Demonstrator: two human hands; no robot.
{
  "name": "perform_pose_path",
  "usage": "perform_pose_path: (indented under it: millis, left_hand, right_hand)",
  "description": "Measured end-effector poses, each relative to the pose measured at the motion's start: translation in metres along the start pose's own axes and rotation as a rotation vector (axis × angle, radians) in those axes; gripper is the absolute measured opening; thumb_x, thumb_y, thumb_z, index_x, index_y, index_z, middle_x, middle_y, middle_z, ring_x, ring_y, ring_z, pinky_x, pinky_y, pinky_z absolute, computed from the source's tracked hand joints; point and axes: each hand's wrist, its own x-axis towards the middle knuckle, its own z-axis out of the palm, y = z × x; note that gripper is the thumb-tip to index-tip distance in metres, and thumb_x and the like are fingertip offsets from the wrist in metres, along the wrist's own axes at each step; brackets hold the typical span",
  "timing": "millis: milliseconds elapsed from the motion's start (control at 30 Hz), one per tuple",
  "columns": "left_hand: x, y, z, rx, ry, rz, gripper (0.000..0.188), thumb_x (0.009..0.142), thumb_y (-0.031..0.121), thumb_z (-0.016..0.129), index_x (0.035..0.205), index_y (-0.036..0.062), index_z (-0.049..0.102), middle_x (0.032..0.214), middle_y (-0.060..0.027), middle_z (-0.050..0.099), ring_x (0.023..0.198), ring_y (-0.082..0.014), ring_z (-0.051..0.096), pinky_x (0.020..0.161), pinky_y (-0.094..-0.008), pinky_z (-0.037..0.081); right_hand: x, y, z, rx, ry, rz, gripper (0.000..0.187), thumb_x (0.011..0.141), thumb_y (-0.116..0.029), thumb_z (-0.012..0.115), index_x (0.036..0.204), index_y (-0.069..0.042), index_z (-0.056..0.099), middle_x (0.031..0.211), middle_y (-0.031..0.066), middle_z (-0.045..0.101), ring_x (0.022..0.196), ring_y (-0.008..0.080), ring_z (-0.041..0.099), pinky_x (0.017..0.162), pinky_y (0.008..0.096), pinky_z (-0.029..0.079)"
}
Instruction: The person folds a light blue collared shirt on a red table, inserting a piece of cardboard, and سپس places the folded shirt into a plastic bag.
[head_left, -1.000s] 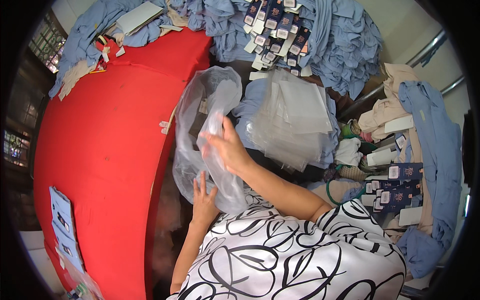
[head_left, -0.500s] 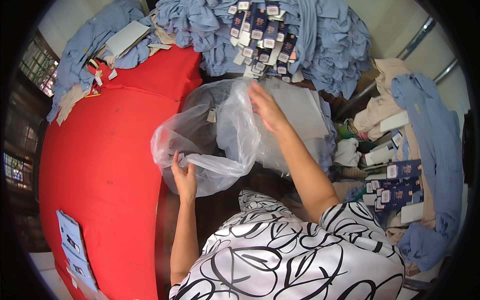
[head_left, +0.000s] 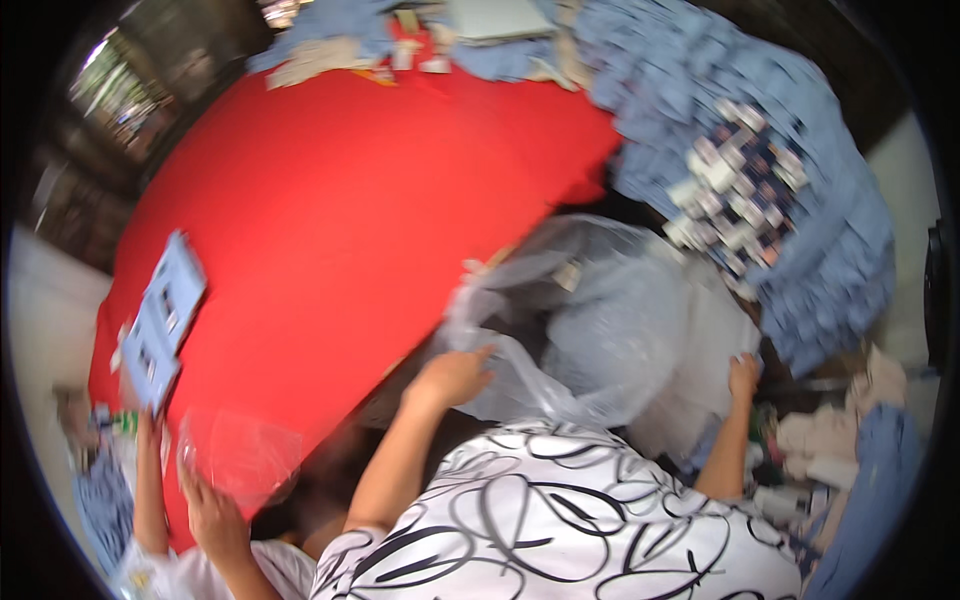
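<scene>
A large clear plastic bag (head_left: 480, 330) gapes between my hands beside the red table, with pale blue stuff showing inside it. My left hand (head_left: 450, 380) is closed on the near-left part of its rim, one finger pointing forward. On the bag's right side, my right hand (head_left: 742, 376) has its fingers curled at the plastic edge; blur softens the grip. To my left a co-worker's hand (head_left: 215, 515) touches a small clear bag (head_left: 240, 455), and that person's other hand (head_left: 148, 440) is at the folded blue garments (head_left: 170, 310).
The red-covered table (head_left: 360, 220) fills the left and middle. A heap of blue garments (head_left: 830, 220) with many tags rises at the back right. More blue and beige clothes (head_left: 845, 430) lie at the right. A white stack (head_left: 500, 18) rests on garments at the far edge.
My view has swung left, bringing a co-worker's hands into sight. My right hand has gone from spread beside the bag's rim to curled lower on its right side. My left hand has closed.
</scene>
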Motion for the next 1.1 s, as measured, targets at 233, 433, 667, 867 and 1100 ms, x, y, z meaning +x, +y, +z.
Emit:
perform_pose_path:
  millis: [233, 433, 667, 867, 1100]
  left_hand:
    - [-0.053, 0.122, -0.07, -0.601, -0.043, 0.949, 0.04, 0.096, 0.026, 0.06, 0.128, 0.0019, 0.059, 0.113, -0.0164, 0.065, 0.102, -0.032, 0.065, 0.087, -0.0363, 0.052]
    - [0.027, 0.203, 0.04, -0.384, -0.572, 1.054, 0.058, 0.101, 0.036, 0.05, 0.146, 0.0005, 0.04, 0.151, -0.0215, 0.038, 0.135, -0.037, 0.043, 0.112, -0.0397, 0.035]
    - [0.161, 0.183, 0.1, 0.134, -0.273, 0.342, 0.07, 0.098, 0.047, 0.047, 0.153, 0.0074, 0.03, 0.15, -0.028, 0.038, 0.137, -0.0412, 0.041, 0.113, -0.0474, 0.034]
    - [0.263, 0.157, 0.07, -0.42, 0.005, 0.148, 0.082, 0.094, 0.042, 0.059, 0.149, -0.0092, 0.027, 0.142, -0.0302, 0.047, 0.132, -0.0383, 0.048, 0.108, -0.0417, 0.039]
    - [0.317, 0.208, 0.104, -0.537, -0.147, 0.188, 0.098, 0.088, 0.063, 0.058, 0.144, -0.0138, 0.033, 0.142, -0.0306, 0.047, 0.135, -0.0371, 0.045, 0.109, -0.0381, 0.037]
  right_hand:
    - [-0.022, 0.065, 0.042, 0.074, 0.057, 0.425, 0.065, 0.086, -0.056, 0.061, 0.127, -0.005, 0.06, 0.127, 0.0262, 0.061, 0.12, 0.0399, 0.057, 0.1, 0.0465, 0.045]
    - [-0.055, 0.001, 0.022, 0.191, -0.066, 0.421, 0.077, 0.082, -0.062, 0.063, 0.126, 0.002, 0.06, 0.124, 0.0269, 0.062, 0.12, 0.0394, 0.057, 0.1, 0.0444, 0.045]
    - [-0.031, 0.016, 0.035, 0.238, -0.042, 0.536, 0.088, 0.081, -0.068, 0.062, 0.134, 0.001, 0.053, 0.131, 0.027, 0.058, 0.124, 0.0406, 0.055, 0.105, 0.0451, 0.043]
    - [-0.014, 0.034, 0.059, 0.538, -0.036, 0.433, 0.086, 0.077, -0.043, 0.079, 0.141, 0.003, 0.044, 0.134, 0.0263, 0.056, 0.124, 0.039, 0.054, 0.104, 0.044, 0.043]
    - [-0.05, 0.035, 0.067, 0.883, 0.011, 0.478, 0.087, 0.072, -0.012, 0.084, 0.143, 0.004, 0.038, 0.129, 0.0214, 0.058, 0.114, 0.0321, 0.059, 0.097, 0.0377, 0.048]
